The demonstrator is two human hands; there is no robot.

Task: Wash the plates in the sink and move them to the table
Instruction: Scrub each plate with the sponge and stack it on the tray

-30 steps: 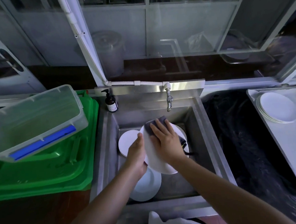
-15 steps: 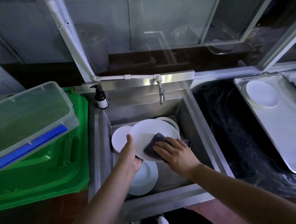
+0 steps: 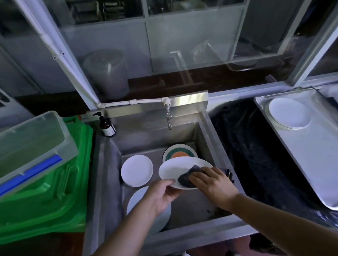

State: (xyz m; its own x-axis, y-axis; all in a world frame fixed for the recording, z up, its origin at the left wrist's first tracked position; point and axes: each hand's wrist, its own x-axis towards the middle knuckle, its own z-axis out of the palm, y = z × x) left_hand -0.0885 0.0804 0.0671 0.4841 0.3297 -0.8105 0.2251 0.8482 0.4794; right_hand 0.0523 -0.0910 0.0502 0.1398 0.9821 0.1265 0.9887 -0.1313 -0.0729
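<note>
Left hand (image 3: 162,196) pinches the near-left rim of a white plate (image 3: 179,170), thumb on top, fingers curled under, and holds it tilted above the sink (image 3: 105,172) basin. My read: this keeps the face exposed for wiping and lets any runoff fall into the basin. Right hand (image 3: 214,184) presses a dark cloth (image 3: 187,177) flat on the plate's near-right face, fingers spread over the cloth and only slightly bent, so pressing, not clutching. The plate extends away from both hands, toward the tap (image 3: 169,118); the cloth sits just right of the left thumb, nearly touching it.

Other plates wait below: a white stack (image 3: 137,173) just beyond the left hand on the sink floor, a large pale plate (image 3: 137,200) under the left wrist, and a patterned plate (image 3: 179,153) with an orange centre and green ring behind the held one, partly hidden by it. Tap looks off, no stream visible.

Clean plates (image 3: 288,113) are stacked on a metal tray (image 3: 326,156) well to the right of the right hand, likely the drop-off spot. Soap bottle (image 3: 106,125) stands at the sink's far-left corner.

Step judged: scrubbing, several plates not yet washed.
</note>
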